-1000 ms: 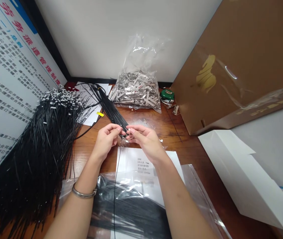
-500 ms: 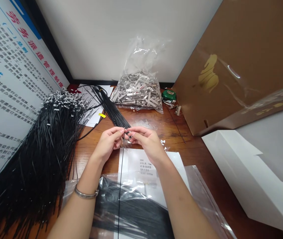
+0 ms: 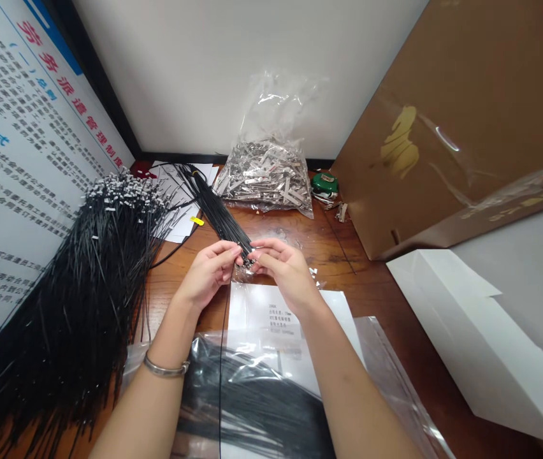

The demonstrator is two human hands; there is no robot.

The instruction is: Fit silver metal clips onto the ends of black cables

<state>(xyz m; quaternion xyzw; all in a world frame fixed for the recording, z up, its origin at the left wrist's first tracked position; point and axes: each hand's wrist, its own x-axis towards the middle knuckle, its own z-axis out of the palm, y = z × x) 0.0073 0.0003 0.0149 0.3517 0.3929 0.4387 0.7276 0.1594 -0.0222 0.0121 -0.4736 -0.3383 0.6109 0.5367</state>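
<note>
My left hand (image 3: 211, 273) pinches the upper end of a thin black wire (image 3: 222, 357), which hangs down over the paper sheet and the bag below. Close on its right, my right hand (image 3: 282, 269) has thumb and fingers pressed together; whatever lies between them is too small to make out. A small gap separates the fingertips of the two hands. Just behind them is the near end of a bundle of black wires (image 3: 224, 220). Under the hands lies a printed white sheet (image 3: 252, 306), and nearer me a clear plastic bag (image 3: 381, 357) with many black wires inside.
A large heap of black wires with white ends (image 3: 61, 306) fills the left side. Towards the wall stand a clear bag of small metal strips (image 3: 266, 175) and a green tape measure (image 3: 324, 183). On the right are a brown box (image 3: 434, 127) and a white box (image 3: 482, 350).
My hands have drawn slightly apart; their fingertips were together before. The hanging black wire has shifted a little to the left along with my left hand.
</note>
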